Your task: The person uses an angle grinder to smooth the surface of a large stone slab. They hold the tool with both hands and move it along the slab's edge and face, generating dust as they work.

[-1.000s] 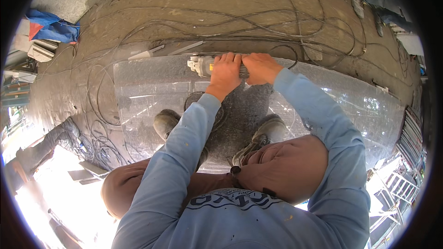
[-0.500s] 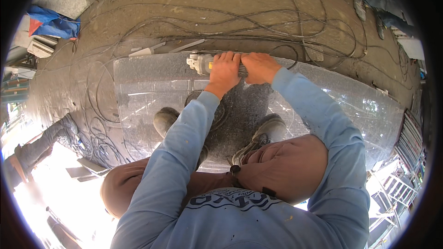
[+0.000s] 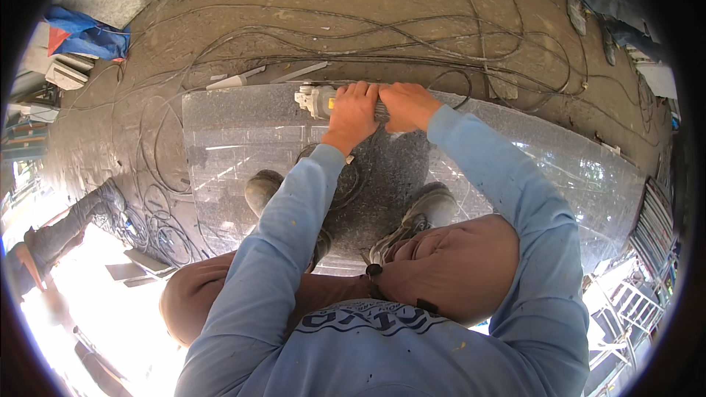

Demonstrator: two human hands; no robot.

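A glossy grey slab (image 3: 243,112) spreads across the middle of the frame. Near its top edge, upper centre, is the angle grinder (image 3: 315,102); my left hand (image 3: 353,112) wraps its body, my right hand (image 3: 407,106) clasps its rear.

Blown-out glare (image 3: 136,320) lower left, bowed edges.
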